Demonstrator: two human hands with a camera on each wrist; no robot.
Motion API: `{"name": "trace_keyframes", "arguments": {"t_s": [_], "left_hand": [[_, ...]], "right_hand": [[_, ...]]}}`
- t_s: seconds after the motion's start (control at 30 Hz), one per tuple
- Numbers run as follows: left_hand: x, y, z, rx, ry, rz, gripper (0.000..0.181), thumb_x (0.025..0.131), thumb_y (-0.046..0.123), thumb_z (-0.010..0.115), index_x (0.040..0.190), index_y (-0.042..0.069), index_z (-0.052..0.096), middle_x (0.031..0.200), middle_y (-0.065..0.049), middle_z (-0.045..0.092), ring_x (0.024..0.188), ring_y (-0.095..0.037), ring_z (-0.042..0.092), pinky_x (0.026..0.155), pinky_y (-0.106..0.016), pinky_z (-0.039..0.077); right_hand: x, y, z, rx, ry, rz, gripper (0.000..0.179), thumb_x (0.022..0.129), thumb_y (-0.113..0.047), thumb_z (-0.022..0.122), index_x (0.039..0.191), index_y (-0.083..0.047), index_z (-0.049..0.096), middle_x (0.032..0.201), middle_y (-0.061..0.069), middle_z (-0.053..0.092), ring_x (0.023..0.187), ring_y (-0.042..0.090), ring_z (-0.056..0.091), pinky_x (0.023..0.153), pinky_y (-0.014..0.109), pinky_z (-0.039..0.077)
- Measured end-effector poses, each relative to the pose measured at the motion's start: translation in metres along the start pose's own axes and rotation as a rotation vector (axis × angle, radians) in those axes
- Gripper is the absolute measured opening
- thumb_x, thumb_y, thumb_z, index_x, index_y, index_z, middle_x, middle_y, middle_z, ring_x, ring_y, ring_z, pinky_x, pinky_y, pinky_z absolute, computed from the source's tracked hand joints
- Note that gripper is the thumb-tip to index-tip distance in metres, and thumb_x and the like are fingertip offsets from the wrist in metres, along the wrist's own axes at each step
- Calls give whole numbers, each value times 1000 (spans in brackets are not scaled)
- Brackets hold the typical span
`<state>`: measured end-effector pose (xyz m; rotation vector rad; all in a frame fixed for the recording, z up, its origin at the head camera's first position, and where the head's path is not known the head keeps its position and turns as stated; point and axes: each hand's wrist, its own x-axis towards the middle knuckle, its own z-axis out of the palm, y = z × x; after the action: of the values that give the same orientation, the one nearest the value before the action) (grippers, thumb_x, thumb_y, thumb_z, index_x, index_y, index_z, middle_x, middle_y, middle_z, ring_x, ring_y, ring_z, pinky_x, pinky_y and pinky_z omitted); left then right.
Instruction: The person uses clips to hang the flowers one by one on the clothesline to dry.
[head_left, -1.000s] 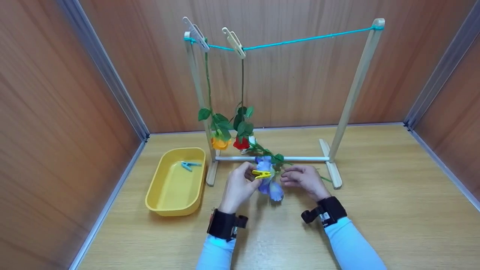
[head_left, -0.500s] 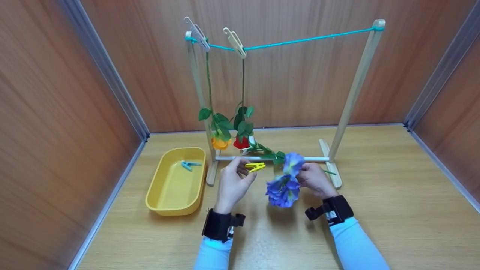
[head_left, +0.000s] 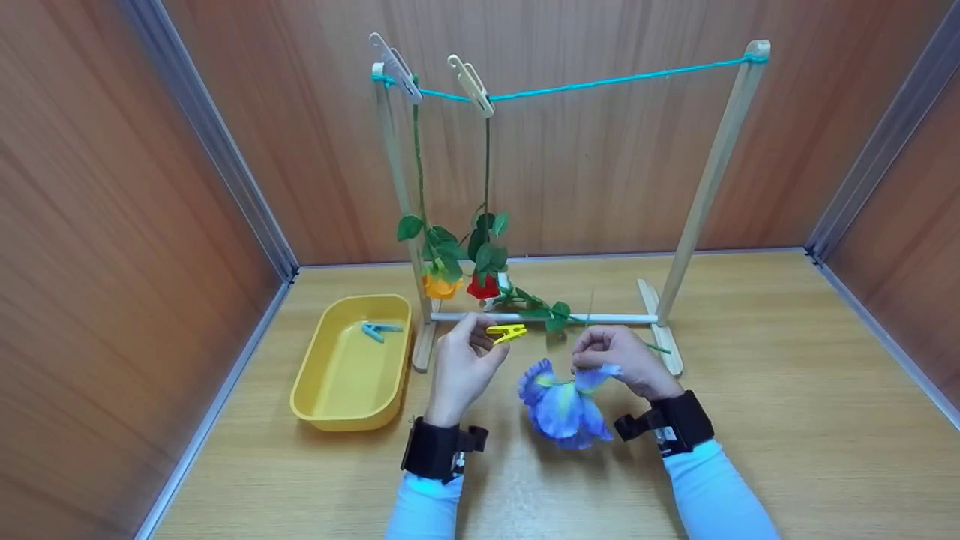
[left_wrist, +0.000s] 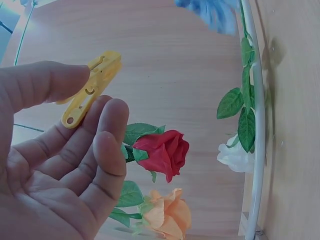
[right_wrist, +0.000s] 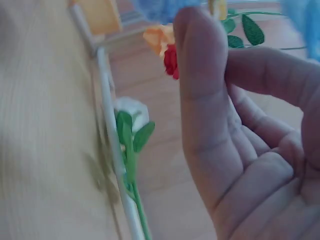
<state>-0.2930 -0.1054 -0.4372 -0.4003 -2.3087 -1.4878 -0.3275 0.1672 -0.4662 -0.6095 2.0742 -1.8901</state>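
Between thumb and fingertips, my left hand (head_left: 463, 371) pinches a yellow clothespin (head_left: 508, 332), well seen in the left wrist view (left_wrist: 92, 87). To its right, my right hand (head_left: 626, 360) pinches a blue-violet artificial flower (head_left: 561, 409) near its top. The bloom hangs head down above the table; its stem is barely visible. In the right wrist view, thumb and index finger meet, and only blurred blue petals (right_wrist: 162, 7) show. Clothespins hold a yellow-orange rose (head_left: 441, 286) and a red rose (head_left: 483, 286) upside down on a turquoise line (head_left: 600, 85).
Left of the stand is a yellow tub (head_left: 352, 382) holding a light-blue clothespin (head_left: 381, 330). A white rose (left_wrist: 235, 155) with a leafy stem lies by the stand's bottom bar (head_left: 622, 319). Wooden posts (head_left: 712, 176) carry the line; wood panels surround the table.
My right hand has taken the blue flower out to the right, and its bloom has swung downward. My left hand has drawn slightly left and away with the yellow clothespin.
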Motion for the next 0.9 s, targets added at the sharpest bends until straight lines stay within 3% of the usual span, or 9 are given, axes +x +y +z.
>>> {"name": "trace_keyframes", "arguments": {"t_s": [0.17, 0.33, 0.47, 0.67, 0.77, 0.9], "left_hand": [[0, -1, 0, 21, 10, 21, 21, 86, 2, 76, 105, 2, 68, 94, -10, 72, 81, -20, 66, 73, -37, 58], [0, -2, 1, 30, 4, 16, 21, 85, 1, 76, 105, 2, 68, 96, -15, 72, 81, -21, 67, 72, -33, 56], [0, -1, 0, 25, -5, -9, 22, 86, 1, 76, 106, 2, 68, 97, -14, 72, 83, -21, 66, 74, -32, 56], [1, 1, -3, 15, -8, -28, 22, 88, 2, 76, 109, 4, 68, 100, -9, 71, 85, -21, 65, 77, -39, 58], [1, 1, -3, 20, -6, -21, 22, 88, 2, 76, 109, 4, 68, 99, -9, 71, 85, -20, 65, 76, -39, 58], [1, 1, -3, 20, -1, -14, 23, 88, 2, 76, 109, 4, 68, 98, -9, 70, 84, -20, 65, 75, -34, 56]], "right_hand": [[0, -1, -3, -31, 41, -53, 14, 97, 5, 63, 100, 16, 54, 86, 22, 71, 67, 17, 70, 62, 29, 60], [0, -3, -6, -124, 164, -80, 17, 95, 7, 66, 103, 13, 53, 87, 18, 72, 71, 17, 71, 65, 28, 60], [1, -8, -9, -261, 227, -119, 18, 93, 7, 68, 107, 11, 58, 90, 20, 71, 76, 20, 72, 68, 26, 60], [2, -19, -7, -560, 288, -224, 18, 93, 3, 71, 111, 5, 73, 92, 14, 75, 78, 18, 68, 67, 20, 53], [2, -17, -4, -624, 300, -250, 17, 93, 4, 71, 110, 3, 76, 98, 14, 76, 82, 19, 69, 70, 21, 54], [0, -8, 3, -692, 296, -226, 19, 94, 3, 70, 111, 0, 78, 102, 11, 74, 86, 21, 68, 73, 25, 55]]}}
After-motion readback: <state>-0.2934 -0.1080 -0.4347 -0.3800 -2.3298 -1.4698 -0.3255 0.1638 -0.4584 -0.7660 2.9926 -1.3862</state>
